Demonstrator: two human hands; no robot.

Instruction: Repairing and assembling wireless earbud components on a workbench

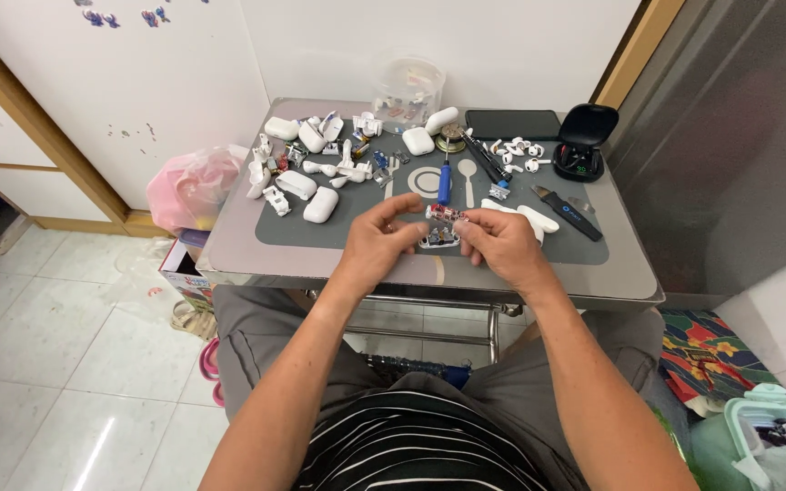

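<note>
Small grey metal table [256, 259] pushed against a white wall, pale tiled floor underneath, with a dark grey work mat [320, 232] on top. Both hands meet over the front edge of the mat. The left hand [377, 238] and right hand [502, 244] each pinch one end of a tiny red-and-white circuit strip [446, 214], fingertips closed on it, holding it just above a small white-and-dark opened part [438, 239] lying on the mat. Too small to tell what that part is, probably an earbud case insert.

Just behind the hands lies a blue-handled screwdriver [445, 182], and to the right a black flat pry tool [571, 212]. Further back right, an open black earbud charging case [581, 141] sits beside loose white earbuds [516, 152] and a black phone [513, 124]. Back left there's a pile of white earbud cases and shells [311, 173], with a clear plastic tub [408, 91] behind it. A pink plastic bag [195, 186] sits off the table's left side.
</note>
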